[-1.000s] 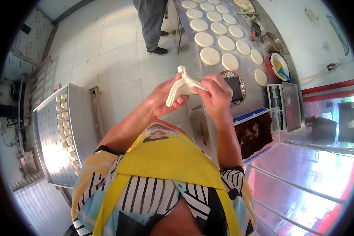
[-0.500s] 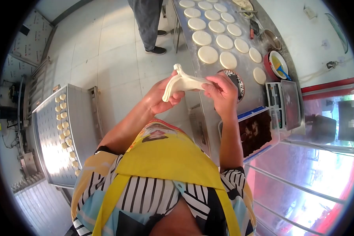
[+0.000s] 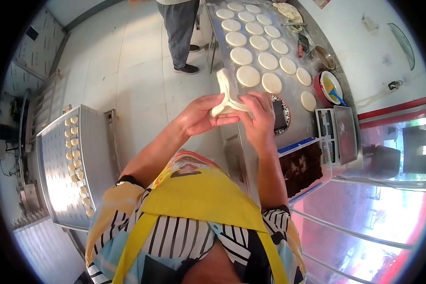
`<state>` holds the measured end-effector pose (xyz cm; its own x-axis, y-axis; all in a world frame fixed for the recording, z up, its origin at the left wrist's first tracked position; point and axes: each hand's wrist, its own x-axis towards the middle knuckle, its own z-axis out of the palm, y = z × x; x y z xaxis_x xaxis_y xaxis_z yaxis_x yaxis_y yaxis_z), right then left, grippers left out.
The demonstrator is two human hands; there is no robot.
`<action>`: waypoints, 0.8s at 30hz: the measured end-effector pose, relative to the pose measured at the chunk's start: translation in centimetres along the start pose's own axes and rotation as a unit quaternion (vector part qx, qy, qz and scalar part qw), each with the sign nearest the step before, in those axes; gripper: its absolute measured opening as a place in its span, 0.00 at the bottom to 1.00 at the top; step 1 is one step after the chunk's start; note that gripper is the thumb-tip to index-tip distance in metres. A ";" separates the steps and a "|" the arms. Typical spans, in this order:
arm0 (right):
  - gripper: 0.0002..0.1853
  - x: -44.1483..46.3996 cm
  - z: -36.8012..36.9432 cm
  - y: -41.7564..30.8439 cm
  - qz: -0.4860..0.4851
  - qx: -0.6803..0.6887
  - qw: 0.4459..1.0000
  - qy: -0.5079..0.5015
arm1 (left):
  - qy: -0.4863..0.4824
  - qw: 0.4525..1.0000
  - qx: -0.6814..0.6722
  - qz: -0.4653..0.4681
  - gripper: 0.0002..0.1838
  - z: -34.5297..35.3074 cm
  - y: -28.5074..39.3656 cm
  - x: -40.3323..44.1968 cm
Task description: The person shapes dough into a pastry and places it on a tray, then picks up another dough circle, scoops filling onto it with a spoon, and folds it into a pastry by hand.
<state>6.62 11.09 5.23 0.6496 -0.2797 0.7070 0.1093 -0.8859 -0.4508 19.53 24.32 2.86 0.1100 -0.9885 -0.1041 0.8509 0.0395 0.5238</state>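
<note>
Pale folded dough [image 3: 226,94] is held up in front of me between both hands, its edges drawn into a three-armed shape. My left hand [image 3: 202,113] grips its left and lower side, fingers underneath. On the other side, the thumb and fingers of my right hand [image 3: 258,111] pinch the right arm of the dough. One arm of it sticks up free, away from me. Whatever lies inside the folds is hidden. Just beyond my right hand, a dark flat phone-like object [image 3: 280,115] rests on a round pattern-rimmed tray [image 3: 287,118].
Several flat dough rounds [image 3: 248,75] lie on the metal table [image 3: 298,125]. Along its right are a red-rimmed bowl [image 3: 324,97], a scale [image 3: 325,128] and a tub of dark brown filling [image 3: 300,170]. Small dough pieces [image 3: 75,154] line a tray at left. A person [image 3: 180,33] stands ahead.
The dough has gone from a stretched, draped sheet to a three-armed fold. My hands have come closer together, the right one moving left.
</note>
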 end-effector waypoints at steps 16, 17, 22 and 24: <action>0.12 0.4 0.2 0.0 -0.020 0.049 0.998 0.025 | -0.012 0.999 0.023 -0.028 0.23 -0.3 0.6 -0.5; 0.12 -0.1 0.1 -0.1 0.014 0.060 0.998 0.006 | -0.022 0.999 0.020 -0.024 0.23 -0.4 0.6 -0.6; 0.12 0.0 -0.4 -0.4 0.034 0.121 0.992 -0.010 | -0.012 0.999 0.032 -0.028 0.24 -0.8 1.2 -0.9; 0.12 -0.2 -0.7 -0.3 0.043 0.112 0.993 -0.020 | -0.012 0.999 0.027 -0.029 0.25 -0.9 1.1 -1.1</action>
<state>5.94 11.19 5.59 0.6921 -0.3327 0.6406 0.2138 -0.7531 -0.6222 20.83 25.63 2.76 0.0490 -0.9922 -0.1147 0.8268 -0.0242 0.5620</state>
